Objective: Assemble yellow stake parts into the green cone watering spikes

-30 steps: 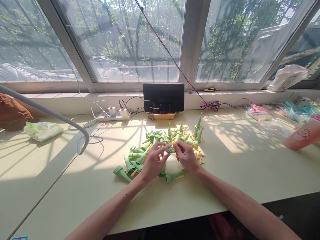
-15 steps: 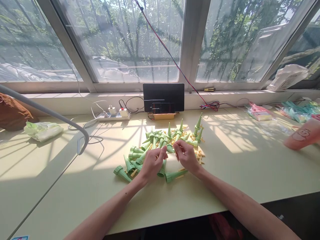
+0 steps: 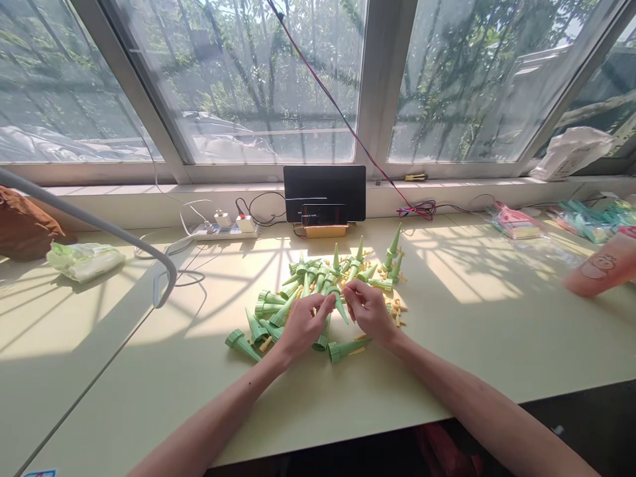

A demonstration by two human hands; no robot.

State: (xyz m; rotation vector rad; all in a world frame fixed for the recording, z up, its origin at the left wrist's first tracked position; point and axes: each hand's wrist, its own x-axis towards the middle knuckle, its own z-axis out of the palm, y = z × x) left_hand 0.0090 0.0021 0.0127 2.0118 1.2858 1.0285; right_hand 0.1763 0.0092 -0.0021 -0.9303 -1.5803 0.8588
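Observation:
In the head view my left hand [image 3: 307, 323] pinches a green plastic cone spike [image 3: 340, 308] by its wide ribbed end. The pointed tip slants down to the right, into the gap between my hands. Close beside it, my right hand [image 3: 368, 310] has its fingers pinched together; whatever they hold is hidden. Around and behind both hands lies a heap of similar green cone spikes [image 3: 282, 310], some standing with tips up. Small yellow plastic pieces [image 3: 399, 311] are scattered among them and to the right of my right hand.
A black tablet [image 3: 325, 185] and a phone [image 3: 322, 214] stand against the sill. A power strip [image 3: 226, 230] with cables sits left of them, near a grey curved rod [image 3: 163, 255]. A pink cup [image 3: 601, 265] and plastic bags [image 3: 519, 222] lie at right, a tissue pack [image 3: 85, 260] at left.
The green cone spike between my hands has tilted into view, its tip now pointing down to the right. Both hands stay in nearly the same place.

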